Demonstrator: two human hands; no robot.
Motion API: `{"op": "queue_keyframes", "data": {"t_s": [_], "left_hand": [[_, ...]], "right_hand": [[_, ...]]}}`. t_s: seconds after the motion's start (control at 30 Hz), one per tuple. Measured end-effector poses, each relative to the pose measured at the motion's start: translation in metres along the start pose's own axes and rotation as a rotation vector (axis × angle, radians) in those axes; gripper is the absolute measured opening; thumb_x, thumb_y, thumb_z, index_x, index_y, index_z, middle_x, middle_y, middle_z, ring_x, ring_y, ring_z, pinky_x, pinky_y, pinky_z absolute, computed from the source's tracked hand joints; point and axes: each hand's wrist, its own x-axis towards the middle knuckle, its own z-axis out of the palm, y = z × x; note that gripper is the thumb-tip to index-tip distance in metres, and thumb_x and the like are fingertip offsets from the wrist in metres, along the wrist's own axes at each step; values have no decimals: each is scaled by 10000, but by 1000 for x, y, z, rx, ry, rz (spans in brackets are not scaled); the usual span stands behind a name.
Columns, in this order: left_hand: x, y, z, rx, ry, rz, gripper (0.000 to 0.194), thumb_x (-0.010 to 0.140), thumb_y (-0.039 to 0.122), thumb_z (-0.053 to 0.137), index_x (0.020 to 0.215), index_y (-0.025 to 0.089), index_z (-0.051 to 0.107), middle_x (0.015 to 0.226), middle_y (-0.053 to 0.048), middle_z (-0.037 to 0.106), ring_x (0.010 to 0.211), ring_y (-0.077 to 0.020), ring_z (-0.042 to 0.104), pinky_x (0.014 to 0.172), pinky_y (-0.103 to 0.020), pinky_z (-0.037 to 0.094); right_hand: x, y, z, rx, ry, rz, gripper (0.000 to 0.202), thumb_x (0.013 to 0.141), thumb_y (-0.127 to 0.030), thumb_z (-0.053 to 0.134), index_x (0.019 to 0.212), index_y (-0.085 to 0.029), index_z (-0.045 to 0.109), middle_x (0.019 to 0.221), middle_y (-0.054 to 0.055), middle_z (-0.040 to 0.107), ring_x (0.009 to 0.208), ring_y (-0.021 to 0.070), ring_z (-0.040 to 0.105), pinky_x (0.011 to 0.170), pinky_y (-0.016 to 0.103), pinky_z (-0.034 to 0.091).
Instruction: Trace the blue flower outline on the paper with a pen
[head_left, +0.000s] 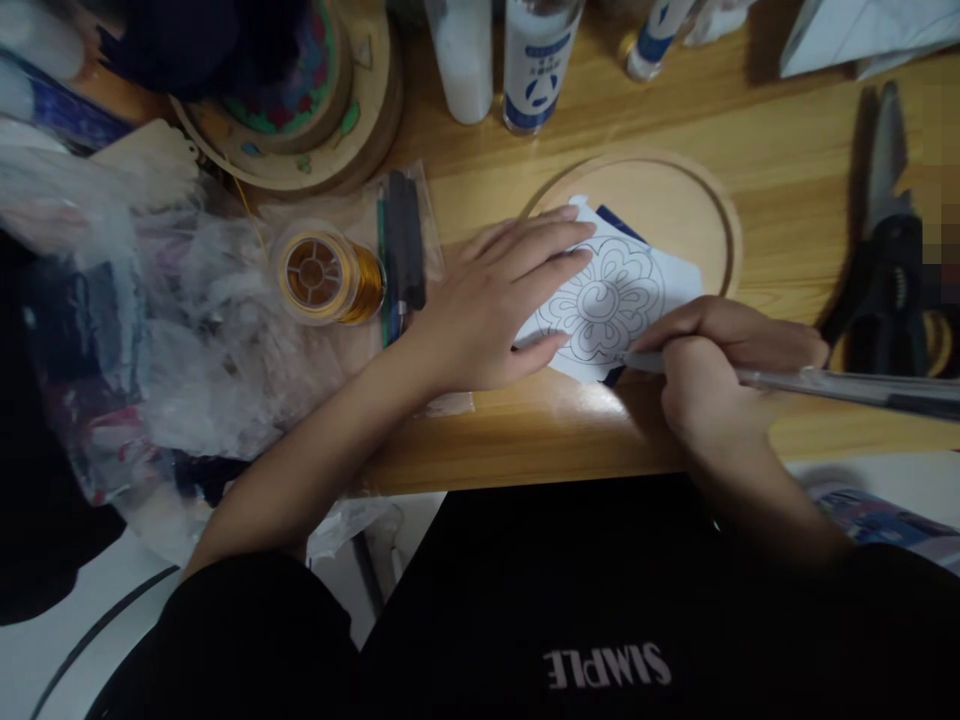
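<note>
A white paper point(600, 290) with a line-drawn flower pattern lies over a dark blue sheet point(624, 224), of which only edges show. Beneath both is a round wooden tray point(660, 180) with a raised rim. My left hand point(517, 290) rests flat on the paper's left side, fingers spread. In my right hand point(705, 360) a pen point(795, 382) is gripped, its tip on the lower edge of the drawn pattern and its long barrel pointing right.
Black-handled scissors point(892, 250) lie at the right. A spool of golden thread point(330, 275) stands left, beside crumpled plastic bags point(217, 340). Bottles point(536, 70) line the back, near round wooden pieces point(367, 120). The table's front edge point(525, 478) runs close to my body.
</note>
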Motion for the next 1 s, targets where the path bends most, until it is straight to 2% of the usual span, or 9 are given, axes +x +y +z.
{"op": "queue_keyframes", "data": {"t_s": [0.13,0.37,0.53,0.7,1.0], "left_hand": [[0,1,-1,-3,-16,-16,579,888,317,614,1441,196,491,1574,-132,499,1498,-319,436,1218,-553,377],[0,0,0,-56,-30,-55,577,930,371,609,1476,227,488,1594,-100,476,1505,-346,415,1235,-592,326],[0,-2,1,-73,-25,-54,568,947,406,619,1477,244,495,1587,-92,479,1500,-351,420,1234,-588,328],[-1,-3,1,-81,6,-14,567,937,389,631,1465,227,499,1576,-106,490,1485,-354,442,1225,-581,349],[0,-3,1,-64,-25,-34,584,928,379,627,1476,226,493,1599,-96,472,1496,-356,430,1217,-620,351]], "right_hand": [[-1,0,0,-63,-9,55,272,687,-86,502,550,-266,653,519,-46,621,455,138,538,453,285,403],[-4,9,2,55,108,-46,262,657,-78,496,573,-248,678,496,-68,604,425,109,512,408,250,344],[-2,7,0,18,2,-46,267,674,-71,498,587,-254,671,526,-59,631,452,126,556,455,269,412],[-2,6,-1,12,-7,-45,274,683,-59,504,595,-263,665,528,-58,632,451,132,558,444,280,404],[0,5,0,28,-4,-18,281,676,-32,506,562,-250,641,501,-64,598,435,111,532,434,273,368]]}}
